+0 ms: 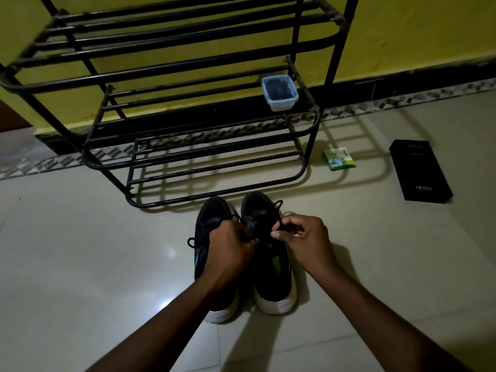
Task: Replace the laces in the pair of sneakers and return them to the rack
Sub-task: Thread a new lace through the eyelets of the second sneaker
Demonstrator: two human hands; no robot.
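Two black sneakers with white soles stand side by side on the floor, toes toward the rack: the left sneaker (212,218) and the right sneaker (273,275). My left hand (230,251) and my right hand (303,237) hover over the right sneaker's tongue. Each hand pinches a strand of the black lace (279,210) there. A loop of lace sticks out left of my left hand. The black metal shoe rack (171,146) stands just beyond the sneakers.
A clear plastic container (280,93) with dark contents sits on the rack's middle shelf at the right. A small green packet (339,158) and a black box (420,170) lie on the tiled floor to the right. A yellow wall runs behind the rack.
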